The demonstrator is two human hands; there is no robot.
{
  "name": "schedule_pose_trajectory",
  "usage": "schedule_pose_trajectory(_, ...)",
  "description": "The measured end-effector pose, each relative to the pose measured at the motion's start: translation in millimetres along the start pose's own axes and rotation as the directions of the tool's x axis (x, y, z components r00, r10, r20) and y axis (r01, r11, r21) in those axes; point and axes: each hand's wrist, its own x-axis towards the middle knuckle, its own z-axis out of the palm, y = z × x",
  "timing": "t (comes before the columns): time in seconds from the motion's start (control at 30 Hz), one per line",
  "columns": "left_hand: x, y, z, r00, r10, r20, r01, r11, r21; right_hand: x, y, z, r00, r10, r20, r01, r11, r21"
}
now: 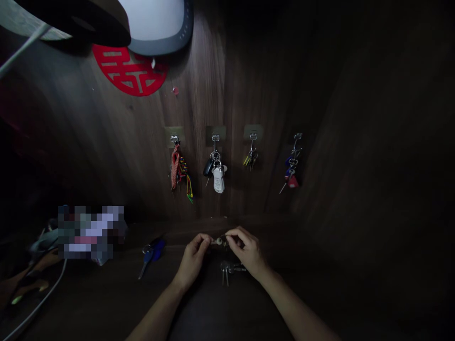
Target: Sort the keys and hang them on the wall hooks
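Note:
My left hand [194, 259] and my right hand [250, 251] meet above the dark wooden surface, with a small bunch of keys [219, 241] between their fingertips. Thumb and finger of the left pinch a key at one side. On the other side, the right's thumb and fingers are closed on the bunch, probably at its ring, though dim light hides the detail. Just below the hands lie several silver keys [227, 268] on the surface. A blue-headed key with a blue tag [151, 255] lies apart, to the left of my left hand.
On the wooden wall, metal hooks hold a braided red keychain [175, 166], car keys with a white fob [218, 179], small keys with yellow [251, 159] and keys with a red tag [293, 181]. Caps [158, 28] hang above. A white cable [53, 289] and blurred items are left.

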Motion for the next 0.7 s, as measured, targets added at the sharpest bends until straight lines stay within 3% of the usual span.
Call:
schedule_pose_trajectory(0.33,0,1,1,0.997,-0.074,-0.023,0.073,0.996,-0.053,13,0,-13,0.992,0.050,-0.117,-0.051,0.999,-0.007)
schedule_pose_trajectory(0.7,0,4,3,0.993,-0.101,-0.057,0.097,0.993,-0.074,65,5,-56,0.965,0.088,-0.249,-0.105,0.993,-0.054)
